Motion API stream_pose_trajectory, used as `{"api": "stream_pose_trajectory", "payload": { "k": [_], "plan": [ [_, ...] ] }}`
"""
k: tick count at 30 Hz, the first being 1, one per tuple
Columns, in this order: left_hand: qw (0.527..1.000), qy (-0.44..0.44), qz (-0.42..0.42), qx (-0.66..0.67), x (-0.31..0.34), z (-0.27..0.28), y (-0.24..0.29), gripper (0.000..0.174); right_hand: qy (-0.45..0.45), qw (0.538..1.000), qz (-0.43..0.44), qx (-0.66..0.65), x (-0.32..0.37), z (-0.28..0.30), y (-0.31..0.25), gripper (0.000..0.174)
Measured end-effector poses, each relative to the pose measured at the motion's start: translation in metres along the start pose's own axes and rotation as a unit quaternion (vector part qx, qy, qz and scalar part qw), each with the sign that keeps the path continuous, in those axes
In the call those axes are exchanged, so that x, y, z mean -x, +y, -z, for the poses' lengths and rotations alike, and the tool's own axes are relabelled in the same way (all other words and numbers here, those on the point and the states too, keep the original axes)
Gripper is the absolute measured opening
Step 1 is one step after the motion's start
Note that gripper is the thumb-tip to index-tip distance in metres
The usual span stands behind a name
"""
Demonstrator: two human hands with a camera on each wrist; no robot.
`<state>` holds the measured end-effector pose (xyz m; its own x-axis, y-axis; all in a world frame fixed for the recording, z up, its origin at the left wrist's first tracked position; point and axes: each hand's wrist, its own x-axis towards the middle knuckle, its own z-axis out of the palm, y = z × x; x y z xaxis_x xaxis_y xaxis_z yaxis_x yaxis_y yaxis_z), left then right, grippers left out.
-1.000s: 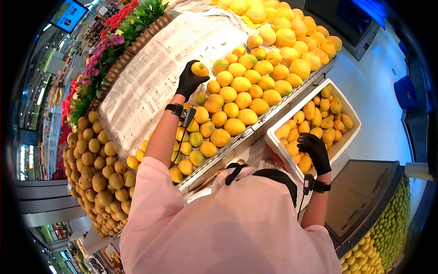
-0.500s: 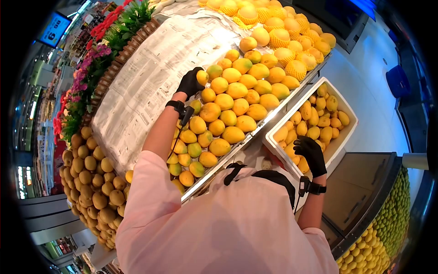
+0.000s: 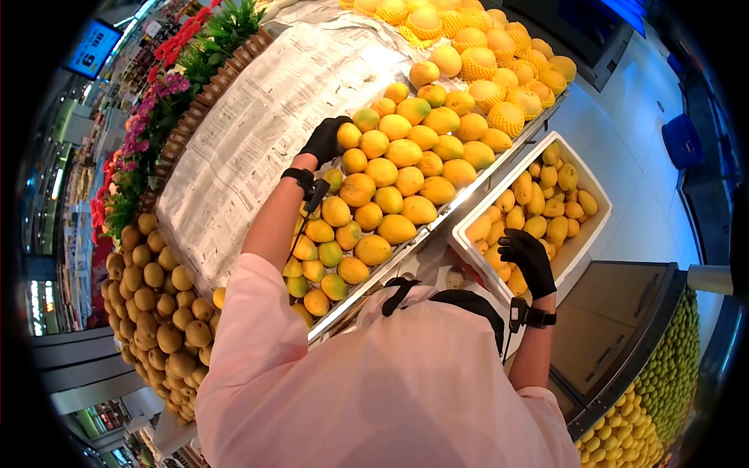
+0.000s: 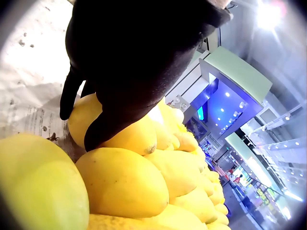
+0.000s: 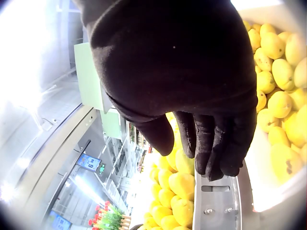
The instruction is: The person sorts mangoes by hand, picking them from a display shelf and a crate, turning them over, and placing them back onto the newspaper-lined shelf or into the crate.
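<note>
In a black glove, my left hand (image 3: pixel 324 140) holds a yellow mango (image 3: pixel 349 136) at the left edge of the laid-out mangoes (image 3: pixel 403 152). The left wrist view shows thumb and fingers around this mango (image 4: pixel 82 115), low beside its neighbours, with newspaper under it. My right hand (image 3: pixel 530 257), also gloved in black, hovers over the near end of a white foam box (image 3: pixel 465 238) of mangoes. Its fingers (image 5: pixel 204 143) hang loosely bent with nothing between them in the right wrist view.
Newspaper (image 3: pixel 242 117) covers the sloping display left of the mangoes. Round fruit in yellow foam nets (image 3: pixel 505 118) fills the far end. Brown round fruit (image 3: pixel 168 339) is piled at near left, beside a flower border (image 3: pixel 183 86). A metal rail (image 3: pixel 437 222) edges the display; a cabinet (image 3: pixel 608 327) stands at right.
My left hand has brought its mango from over the newspaper down beside the other mangoes. The head view has shifted slightly. My right hand has stayed over the box.
</note>
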<state>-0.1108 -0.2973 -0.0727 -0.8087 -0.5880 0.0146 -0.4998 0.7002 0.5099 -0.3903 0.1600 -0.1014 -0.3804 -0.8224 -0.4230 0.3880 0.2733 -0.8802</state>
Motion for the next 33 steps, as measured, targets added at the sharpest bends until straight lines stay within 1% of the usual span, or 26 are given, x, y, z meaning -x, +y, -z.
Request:
{"api": "stream_pose_trajectory", "payload": {
  "k": [1,4,7,13,14,17,18,21,22,25,26,27,29,30,31,33],
  "plan": [
    [1.000,-0.010,0.001,0.010,0.002,0.002,0.002,0.051,0.001,1.000,-0.001,-0.003,0.000,0.001,0.001,0.026],
    [0.999,0.046,-0.003,0.016,0.008,-0.003,-0.005,0.051,0.001,1.000,-0.005,-0.009,0.003,0.005,0.002,0.027],
    [0.997,0.055,0.046,0.016,0.014,-0.001,-0.003,0.058,-0.003,1.000,-0.003,-0.007,0.006,0.010,0.002,0.027],
    [0.987,0.120,0.110,-0.003,0.028,0.009,0.014,0.059,-0.001,1.000,0.004,-0.018,0.010,0.034,0.014,0.029],
    [0.983,0.135,0.121,0.007,0.030,0.009,0.016,0.059,-0.002,1.000,0.002,-0.016,0.010,0.040,0.015,0.029],
    [0.971,0.193,0.122,0.067,0.038,0.006,0.027,0.059,0.011,1.000,-0.012,-0.014,0.012,0.057,0.024,0.029],
    [0.967,0.212,0.116,0.076,0.042,0.005,0.032,0.053,0.018,1.000,-0.018,-0.014,0.012,0.063,0.027,0.028],
    [0.957,0.236,0.134,0.099,0.053,-0.002,0.048,0.045,0.017,0.999,-0.028,0.002,0.009,0.085,0.041,0.028],
    [0.947,0.259,0.141,0.128,0.057,-0.006,0.055,0.035,0.016,0.999,-0.033,0.001,0.008,0.093,0.047,0.028],
    [0.937,0.301,0.133,0.121,0.070,-0.024,0.062,0.029,0.014,0.999,-0.040,-0.001,0.008,0.112,0.055,0.029],
    [0.930,0.310,0.129,0.153,0.076,-0.031,0.065,0.025,0.016,0.999,-0.039,0.000,0.009,0.118,0.056,0.028],
    [0.927,0.321,0.120,0.151,0.083,-0.037,0.076,0.024,0.017,0.999,-0.038,0.001,0.010,0.124,0.057,0.028],
    [0.920,0.324,0.104,0.192,0.092,-0.054,0.079,0.024,0.014,0.999,-0.046,-0.009,0.008,0.137,0.059,0.028],
    [0.912,0.309,0.128,0.237,0.098,-0.058,0.096,0.024,0.013,0.999,-0.047,-0.013,0.007,0.143,0.058,0.028],
    [0.903,0.301,0.120,0.283,0.103,-0.065,0.104,0.024,0.013,0.999,-0.048,-0.016,0.007,0.150,0.059,0.028],
    [0.889,0.274,0.137,0.340,0.115,-0.079,0.126,0.025,0.008,0.999,-0.039,-0.013,0.006,0.162,0.060,0.029]
  ]
}}
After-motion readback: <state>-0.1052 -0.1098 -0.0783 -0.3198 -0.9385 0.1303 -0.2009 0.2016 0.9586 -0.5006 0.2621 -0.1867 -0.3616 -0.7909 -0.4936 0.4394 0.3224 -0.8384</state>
